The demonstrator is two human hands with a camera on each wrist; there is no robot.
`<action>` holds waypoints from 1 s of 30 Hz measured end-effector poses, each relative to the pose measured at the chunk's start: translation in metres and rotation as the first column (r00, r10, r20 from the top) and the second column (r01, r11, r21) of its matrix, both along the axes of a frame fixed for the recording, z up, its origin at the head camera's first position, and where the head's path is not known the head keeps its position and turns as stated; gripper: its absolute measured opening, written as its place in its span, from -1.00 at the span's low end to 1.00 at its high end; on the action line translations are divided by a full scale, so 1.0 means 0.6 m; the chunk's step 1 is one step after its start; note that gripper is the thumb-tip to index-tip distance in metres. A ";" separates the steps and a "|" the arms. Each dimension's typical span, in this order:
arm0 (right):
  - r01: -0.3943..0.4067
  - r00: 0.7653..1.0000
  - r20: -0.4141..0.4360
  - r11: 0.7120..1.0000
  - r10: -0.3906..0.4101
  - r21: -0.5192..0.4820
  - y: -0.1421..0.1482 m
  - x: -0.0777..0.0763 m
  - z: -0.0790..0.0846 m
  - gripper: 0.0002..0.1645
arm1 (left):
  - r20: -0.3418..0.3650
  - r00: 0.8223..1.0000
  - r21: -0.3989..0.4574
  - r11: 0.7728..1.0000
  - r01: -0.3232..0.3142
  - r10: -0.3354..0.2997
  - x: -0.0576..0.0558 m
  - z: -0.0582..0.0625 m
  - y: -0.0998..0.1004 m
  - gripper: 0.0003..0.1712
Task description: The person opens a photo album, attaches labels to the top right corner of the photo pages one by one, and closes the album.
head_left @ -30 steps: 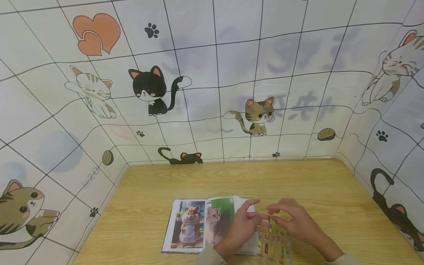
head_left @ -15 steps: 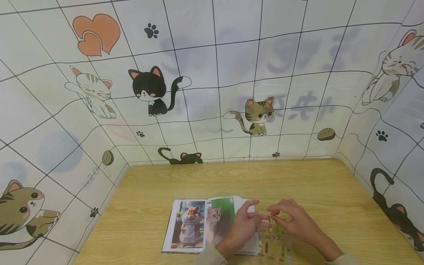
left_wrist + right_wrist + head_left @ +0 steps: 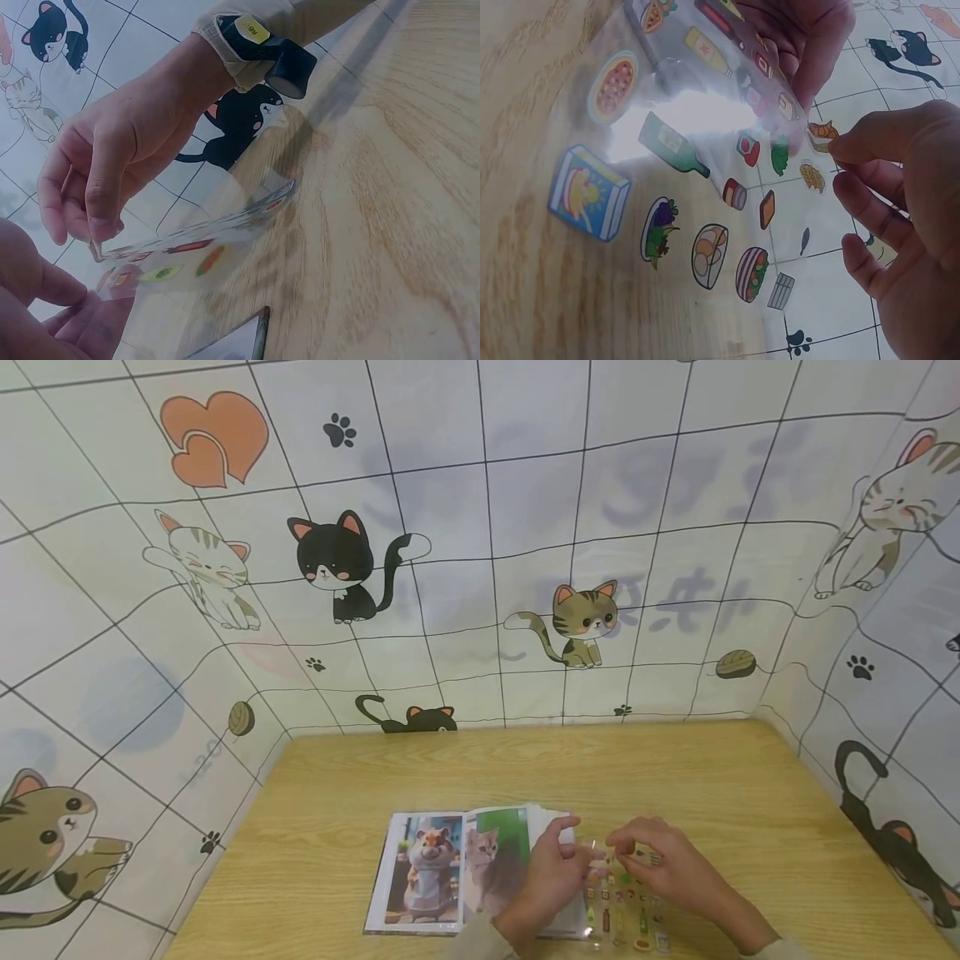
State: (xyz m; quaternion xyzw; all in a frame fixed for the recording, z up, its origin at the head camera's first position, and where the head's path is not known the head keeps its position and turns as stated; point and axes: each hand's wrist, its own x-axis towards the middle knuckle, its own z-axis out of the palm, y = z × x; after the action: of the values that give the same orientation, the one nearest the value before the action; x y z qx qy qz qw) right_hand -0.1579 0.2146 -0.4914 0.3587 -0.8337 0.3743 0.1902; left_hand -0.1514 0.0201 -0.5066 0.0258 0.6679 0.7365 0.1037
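A clear sticker sheet (image 3: 618, 910) printed with small food and bottle pictures lies bent beside the photo album. My left hand (image 3: 551, 877) grips its left side; in the left wrist view that hand (image 3: 34, 300) has thumb and finger on the film. At the sheet's upper part, my right hand (image 3: 675, 864) pinches the film between thumb and index finger. The right wrist view shows those fingertips (image 3: 842, 150) at an orange-brown food sticker (image 3: 823, 133), with the other fingers loosely curled. Glare covers the middle of the sheet, near a green bottle sticker (image 3: 671, 142).
An open photo album (image 3: 423, 872) lies left of the sheet, showing a hamster picture and a cat picture; my left forearm overlaps its right page. Both stand on a wooden table (image 3: 450, 768), enclosed by a white cat-patterned curtain (image 3: 450, 585).
My right fingertips have shifted slightly right and down from the left hand, and more of the sheet's upper edge shows between the hands. The head view has moved slightly. The album stays put.
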 end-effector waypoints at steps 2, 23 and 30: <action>-0.010 1.000 0.003 1.000 0.010 -0.007 0.001 0.000 -0.001 -0.46 | 0.002 1.000 -0.018 1.000 -0.008 0.008 0.000 0.001 0.000 -0.42; -0.095 0.991 0.082 0.992 0.102 -0.078 0.011 -0.006 -0.009 -0.42 | -0.015 1.000 -0.131 0.991 -0.007 0.005 -0.001 0.001 0.005 -0.46; -0.028 0.993 0.114 0.997 0.036 -0.071 0.010 -0.004 -0.006 -0.44 | 0.002 1.000 -0.200 0.980 -0.020 0.021 -0.006 0.000 0.009 -0.36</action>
State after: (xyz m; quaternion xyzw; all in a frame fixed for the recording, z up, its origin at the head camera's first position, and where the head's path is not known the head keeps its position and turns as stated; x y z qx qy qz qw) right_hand -0.1604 0.2205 -0.4950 0.3430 -0.8240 0.4258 0.1483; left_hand -0.1550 0.0253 -0.5064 0.0071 0.7385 0.6668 0.0995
